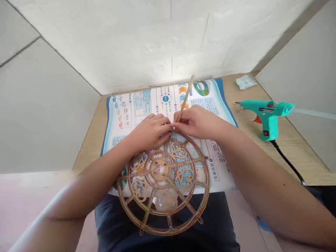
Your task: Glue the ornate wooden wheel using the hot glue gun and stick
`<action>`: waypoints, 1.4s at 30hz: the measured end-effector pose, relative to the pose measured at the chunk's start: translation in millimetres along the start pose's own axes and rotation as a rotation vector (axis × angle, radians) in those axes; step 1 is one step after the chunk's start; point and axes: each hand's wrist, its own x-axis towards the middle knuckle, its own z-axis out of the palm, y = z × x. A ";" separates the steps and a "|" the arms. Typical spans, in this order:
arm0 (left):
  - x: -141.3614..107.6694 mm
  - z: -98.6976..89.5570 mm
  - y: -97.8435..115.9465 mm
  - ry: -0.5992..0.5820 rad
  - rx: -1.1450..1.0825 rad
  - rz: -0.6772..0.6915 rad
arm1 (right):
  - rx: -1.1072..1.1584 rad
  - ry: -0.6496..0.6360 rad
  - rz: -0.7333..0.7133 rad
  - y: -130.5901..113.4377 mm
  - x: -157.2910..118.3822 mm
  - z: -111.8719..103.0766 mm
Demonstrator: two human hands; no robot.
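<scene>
A whitish wall (147, 42) marked with thin lines rises behind a wood-grained desk (92, 143), flanked by a grey left panel (49, 105) and a grey right panel (301, 66). Light brightens the wall's lower middle; the washed-out floor (31, 206) looks pinkish, perhaps.

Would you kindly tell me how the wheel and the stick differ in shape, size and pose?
The wheel is round and openwork, with rings, spokes and scrolls; the stick is straight and plain.
The wheel is far larger; the stick is thin.
The wheel extends over the person's lap; the stick slants out of the right hand.
Both are tan.
</scene>
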 end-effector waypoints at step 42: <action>-0.7 -4.0 -3.2 -0.039 -0.181 -0.102 | 0.092 0.033 0.054 0.2 5.5 3.8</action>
